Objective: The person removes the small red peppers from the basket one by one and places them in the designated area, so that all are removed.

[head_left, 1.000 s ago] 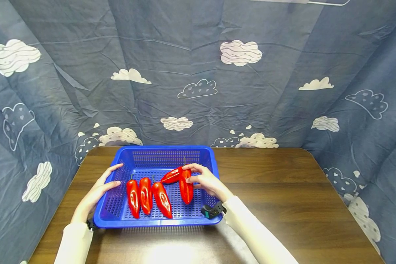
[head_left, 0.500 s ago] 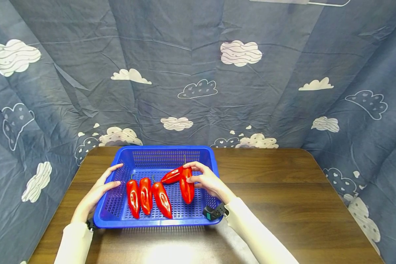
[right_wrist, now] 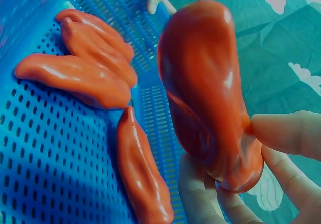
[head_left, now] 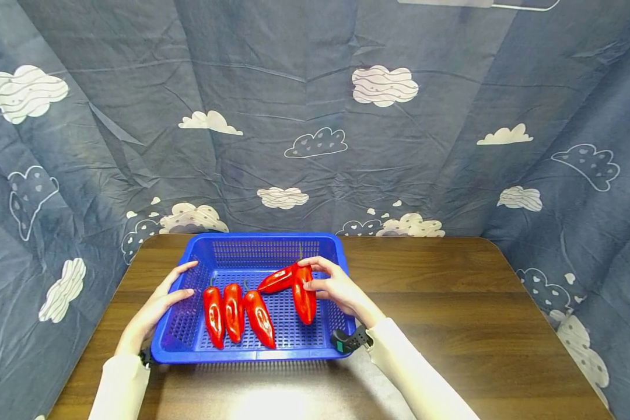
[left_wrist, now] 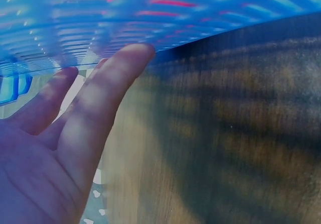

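A blue plastic basket (head_left: 265, 354) with slotted walls stands on the wooden table. My right hand (head_left: 341, 290) pinches a glossy red pepper (head_left: 304, 304) between thumb and fingers near its stem end, above the basket's right part. Seen from the right wrist, this pepper (right_wrist: 200, 68) looms close with its tip toward the camera. Its neighbour, another red pepper (head_left: 276, 280), lies slanted at the back. Three more peppers, among them the nearest one (head_left: 259, 321), lie side by side on the left. Across the left rim rests my left hand (head_left: 154, 306), its fingers extended and spread.
Bare wooden tabletop (head_left: 430, 315) extends right of the basket. Behind the table hangs a dark blue curtain (head_left: 315, 186) printed with white clouds, which also lines both sides. A black strap device (head_left: 346, 340) sits on the right wrist, over the basket's right rim.
My right hand has shifted slightly to the right, carrying the red pepper along. The left hand and the basket have stayed in place; the head view has shifted a little.
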`<state>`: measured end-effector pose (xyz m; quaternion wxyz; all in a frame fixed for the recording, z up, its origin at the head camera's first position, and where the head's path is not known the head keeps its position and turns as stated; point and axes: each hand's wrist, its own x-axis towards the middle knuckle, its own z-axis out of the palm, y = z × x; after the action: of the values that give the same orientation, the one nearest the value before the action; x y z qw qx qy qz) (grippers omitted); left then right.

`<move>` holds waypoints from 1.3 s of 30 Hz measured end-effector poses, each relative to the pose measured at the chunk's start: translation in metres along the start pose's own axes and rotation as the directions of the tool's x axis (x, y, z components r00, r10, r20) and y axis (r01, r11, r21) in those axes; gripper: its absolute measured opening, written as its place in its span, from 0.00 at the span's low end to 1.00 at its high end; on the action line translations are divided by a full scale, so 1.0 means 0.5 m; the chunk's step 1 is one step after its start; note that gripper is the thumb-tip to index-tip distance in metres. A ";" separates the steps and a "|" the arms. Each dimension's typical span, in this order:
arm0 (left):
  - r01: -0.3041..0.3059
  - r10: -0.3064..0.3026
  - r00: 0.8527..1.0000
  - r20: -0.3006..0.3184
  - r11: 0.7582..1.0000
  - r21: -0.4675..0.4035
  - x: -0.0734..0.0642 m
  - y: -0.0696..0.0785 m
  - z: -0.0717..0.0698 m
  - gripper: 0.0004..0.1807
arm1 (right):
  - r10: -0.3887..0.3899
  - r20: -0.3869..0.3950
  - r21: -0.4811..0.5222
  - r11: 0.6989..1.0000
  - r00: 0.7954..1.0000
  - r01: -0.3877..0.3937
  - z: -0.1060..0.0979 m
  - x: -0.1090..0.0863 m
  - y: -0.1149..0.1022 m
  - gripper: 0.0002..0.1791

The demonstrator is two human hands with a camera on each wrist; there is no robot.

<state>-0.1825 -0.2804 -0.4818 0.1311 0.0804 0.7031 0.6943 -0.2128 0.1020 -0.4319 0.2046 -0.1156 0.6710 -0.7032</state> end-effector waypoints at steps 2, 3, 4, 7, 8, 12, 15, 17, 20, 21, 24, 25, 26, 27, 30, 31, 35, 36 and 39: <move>0.003 -0.003 1.000 -0.001 1.000 0.000 0.000 0.000 0.001 0.32 | -0.008 0.006 -0.001 1.000 1.000 0.008 -0.003 -0.003 -0.002 0.25; 0.004 -0.004 1.000 0.000 1.000 0.000 0.000 0.000 0.001 0.32 | -0.012 0.007 -0.003 1.000 1.000 0.012 -0.004 -0.004 -0.003 0.25; 0.005 -0.005 1.000 0.000 1.000 -0.001 0.000 0.000 0.002 0.32 | -0.015 0.006 -0.005 1.000 1.000 0.015 -0.005 -0.006 -0.004 0.25; 0.007 -0.007 1.000 0.001 1.000 -0.001 -0.001 0.000 0.002 0.32 | -0.025 0.002 -0.009 1.000 1.000 0.025 -0.010 -0.009 -0.006 0.26; 0.008 -0.008 1.000 0.001 1.000 -0.003 -0.001 0.001 0.002 0.32 | -0.028 0.000 -0.011 1.000 1.000 0.028 -0.012 -0.010 -0.007 0.26; 0.011 -0.011 1.000 -0.002 1.000 -0.004 -0.002 0.002 0.005 0.32 | -0.041 -0.002 -0.024 0.999 0.999 0.041 -0.019 -0.015 -0.009 0.26; 0.005 -0.005 1.000 0.001 1.000 -0.009 -0.002 0.003 0.007 0.32 | -0.049 -0.005 -0.030 0.998 0.999 0.049 -0.025 -0.019 -0.011 0.26; -0.001 0.002 1.000 0.003 1.000 -0.015 -0.002 0.002 0.008 0.32 | -0.056 -0.003 -0.031 0.998 0.998 0.056 -0.029 -0.021 -0.013 0.26; -0.010 0.010 1.000 0.005 1.000 -0.017 -0.002 0.002 0.008 0.31 | -0.068 0.002 -0.024 0.997 0.998 0.068 -0.036 -0.025 -0.014 0.26; -0.010 0.010 1.000 0.004 1.000 -0.018 -0.001 0.001 0.008 0.31 | -0.070 0.001 -0.024 0.997 0.998 0.070 -0.039 -0.026 -0.015 0.26; -0.003 0.003 1.000 0.004 1.000 -0.019 -0.001 0.001 0.006 0.32 | -0.072 -0.008 -0.013 0.997 0.997 0.072 -0.045 -0.028 -0.016 0.26; 0.000 0.001 1.000 0.004 1.000 -0.019 -0.002 0.001 0.006 0.32 | -0.072 -0.012 -0.010 0.997 0.997 0.072 -0.047 -0.029 -0.017 0.26; 0.002 -0.002 1.000 0.004 1.000 -0.020 -0.002 0.001 0.005 0.32 | -0.073 -0.017 -0.008 0.997 0.997 0.073 -0.048 -0.031 -0.018 0.26; 0.004 -0.004 1.000 0.002 1.000 -0.020 -0.001 0.000 0.004 0.32 | -0.073 -0.019 -0.006 0.997 0.997 0.073 -0.049 -0.032 -0.019 0.26; 0.006 -0.006 1.000 0.003 1.000 -0.017 -0.001 -0.001 0.003 0.32 | -0.075 -0.025 -0.004 0.997 0.997 0.075 -0.054 -0.036 -0.022 0.27; 0.007 -0.007 1.000 0.002 1.000 -0.016 -0.001 -0.001 0.003 0.32 | -0.076 -0.028 -0.005 0.997 0.997 0.076 -0.056 -0.038 -0.023 0.27; 0.009 -0.009 1.000 0.003 1.000 -0.016 -0.002 -0.001 0.003 0.32 | -0.073 -0.039 -0.009 0.997 0.997 0.073 -0.065 -0.041 -0.024 0.27; 0.010 -0.010 1.000 0.003 1.000 -0.017 -0.002 -0.001 0.003 0.32 | -0.075 -0.040 -0.008 0.997 0.996 0.075 -0.068 -0.042 -0.025 0.27; 0.008 -0.008 1.000 0.005 1.000 -0.019 -0.002 0.000 0.003 0.32 | -0.080 -0.045 -0.005 0.997 0.996 0.080 -0.077 -0.044 -0.024 0.27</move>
<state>-0.1811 -0.2792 -0.4819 0.1362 0.0780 0.6963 0.7004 -0.2116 0.1462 -0.4204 0.1608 -0.1270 0.6714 -0.7122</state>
